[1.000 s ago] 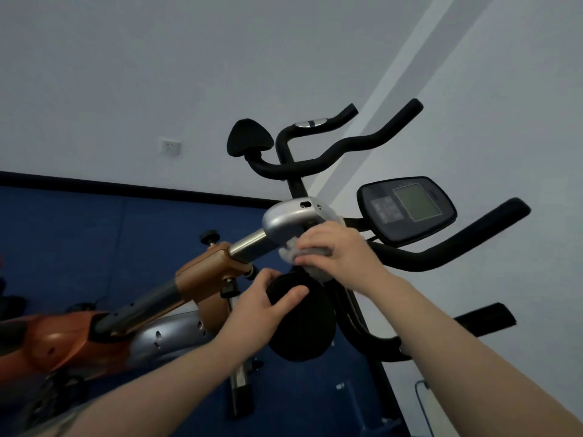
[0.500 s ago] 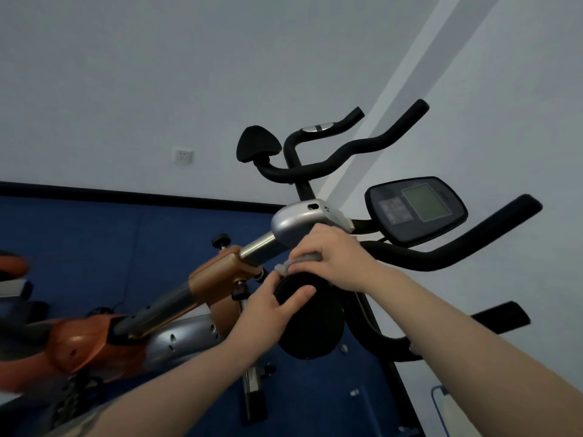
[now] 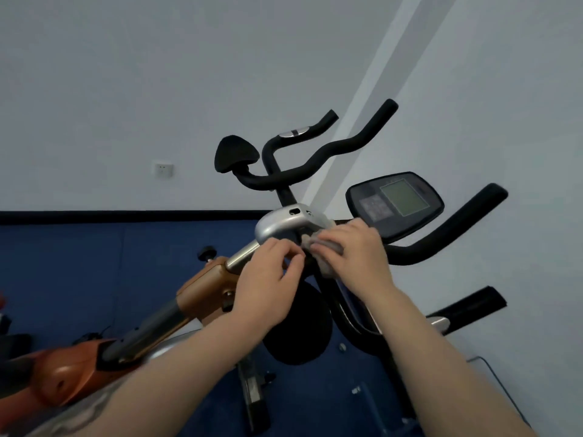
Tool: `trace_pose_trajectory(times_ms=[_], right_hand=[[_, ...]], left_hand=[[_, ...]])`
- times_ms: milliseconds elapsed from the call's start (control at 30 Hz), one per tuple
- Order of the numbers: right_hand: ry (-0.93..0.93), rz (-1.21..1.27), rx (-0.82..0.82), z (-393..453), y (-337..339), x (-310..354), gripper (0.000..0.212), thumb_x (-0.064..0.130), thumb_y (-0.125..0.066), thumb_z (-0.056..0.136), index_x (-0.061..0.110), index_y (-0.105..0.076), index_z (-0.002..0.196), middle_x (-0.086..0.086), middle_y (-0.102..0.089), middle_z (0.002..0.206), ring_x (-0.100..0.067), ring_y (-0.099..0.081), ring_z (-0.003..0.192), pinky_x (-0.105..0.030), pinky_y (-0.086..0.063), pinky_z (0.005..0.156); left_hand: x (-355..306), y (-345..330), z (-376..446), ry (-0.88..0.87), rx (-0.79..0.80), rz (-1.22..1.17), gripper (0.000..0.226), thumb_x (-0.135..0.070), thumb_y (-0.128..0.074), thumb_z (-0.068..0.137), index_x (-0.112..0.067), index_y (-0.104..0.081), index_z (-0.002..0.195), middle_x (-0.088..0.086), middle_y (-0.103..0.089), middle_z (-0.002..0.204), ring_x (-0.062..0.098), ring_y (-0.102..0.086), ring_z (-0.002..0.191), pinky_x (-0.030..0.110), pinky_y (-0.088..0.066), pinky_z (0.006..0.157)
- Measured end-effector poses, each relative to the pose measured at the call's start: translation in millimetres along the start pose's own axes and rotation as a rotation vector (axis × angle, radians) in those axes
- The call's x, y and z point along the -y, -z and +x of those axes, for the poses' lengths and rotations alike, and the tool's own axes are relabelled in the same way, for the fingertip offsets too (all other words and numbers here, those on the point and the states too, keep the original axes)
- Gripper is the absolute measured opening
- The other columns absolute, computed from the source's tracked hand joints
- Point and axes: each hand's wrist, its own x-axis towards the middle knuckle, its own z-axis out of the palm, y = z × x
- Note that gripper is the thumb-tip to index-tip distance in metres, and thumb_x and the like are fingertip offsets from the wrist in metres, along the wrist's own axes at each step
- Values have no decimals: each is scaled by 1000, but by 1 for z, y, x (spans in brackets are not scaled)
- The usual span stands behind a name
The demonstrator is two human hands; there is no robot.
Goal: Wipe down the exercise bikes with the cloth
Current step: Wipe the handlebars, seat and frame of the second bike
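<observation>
From the head camera, the cloth (image 3: pixel 326 247) is a small, crumpled grey wad, mostly covered by the right hand (image 3: pixel 356 257), whose fingers curl over it and press it against the underside of the silver housing (image 3: pixel 285 223) at the top of the near exercise bike (image 3: pixel 202 291). A loose fold of the cloth hangs just below the right hand's fingers. The left hand (image 3: pixel 268 279) sits just beside the right one, knuckles up, fingers bent, with thumb and forefinger pinching at the near edge of the cloth; how firmly it holds cannot be told.

Directly under both hands is a round black pad (image 3: pixel 298 329), close to the left wrist. Beyond the right hand's knuckles stands the console (image 3: pixel 394 205) with its greenish screen, nearly touching the fingers. To the right of the right hand, a black handlebar (image 3: pixel 448 234) sweeps outward and up, with open wall behind it. Left of the left hand, the chrome post runs down into the orange frame. Beyond the hands, a second bike's handlebars (image 3: pixel 318 159) rise against the pale wall (image 3: pixel 157 74), well apart from both hands.
</observation>
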Motion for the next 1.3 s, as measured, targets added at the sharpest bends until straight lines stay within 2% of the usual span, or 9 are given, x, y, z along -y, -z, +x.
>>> trace_pose_trajectory(times_ms=[133,300,433,633,767,833,900,1100,1300], right_hand=[[-235,-54,-160,-7,6,-5,16,36,-74,83,22,-77,90,8,-72,88,-19,-51,88,-33,-33,72],[-72,-129,-121,-21,11,4,11,30,-74,84,23,-76,92,11,-72,87,-22,-52,82,-36,-40,69],[-510,-63,-309,-20,33,-27,20,40,-68,88,23,-77,94,17,-60,80,-20,-45,87,-34,-34,75],[-262,-96,-213,-27,32,-16,15,32,-74,84,20,-79,91,6,-72,80,-19,-46,81,-35,-37,70],[-561,-121,-348,-26,45,-32,17,37,-69,88,22,-77,89,26,-37,73,-25,-49,85,-40,-44,75],[-593,-116,-404,-24,29,-7,16,38,-70,88,24,-77,88,23,-44,74,-17,-40,85,-37,-42,73],[-519,-128,-320,-28,17,6,16,37,-68,89,25,-77,93,10,-63,80,-14,-38,85,-33,-37,72],[-659,78,-237,-57,42,5,21,54,-63,86,38,-74,93,9,-52,81,-11,-51,80,-20,-34,60],[-522,-308,257,-90,23,32,46,55,-29,101,23,-63,96,-3,-67,86,-24,-61,85,-34,-36,72]], left_hand=[[-14,-13,13,-12,16,107,14,-28,-48,99,-27,-63,100,-10,-55,98,13,-57,88,42,-50,82],[-25,-21,15,-75,8,174,16,-25,-45,97,-27,-61,96,-11,-58,95,13,-58,87,43,-51,79],[-22,-23,10,-80,-29,212,20,-22,-44,97,-32,-60,102,-15,-59,92,9,-56,87,40,-51,76],[-19,-22,9,-182,-4,372,24,-23,-50,97,-25,-64,116,-9,-66,104,16,-59,99,41,-52,75],[-14,-20,4,-324,-36,445,15,-17,-64,91,-16,-70,104,-2,-70,94,21,-65,88,41,-54,62],[-12,-22,2,-360,-64,454,13,-14,-67,89,-15,-71,100,-1,-71,90,22,-67,83,41,-54,58],[-9,-22,2,-394,-85,450,13,-13,-68,87,-15,-71,100,-1,-71,89,22,-67,82,41,-54,58],[-2,-20,-3,-485,-107,436,13,-17,-62,89,-18,-69,100,-3,-69,94,18,-66,88,35,-50,67],[4,-15,-10,-453,-41,384,20,-20,-49,95,-19,-67,102,-2,-68,97,18,-63,91,38,-51,73]])
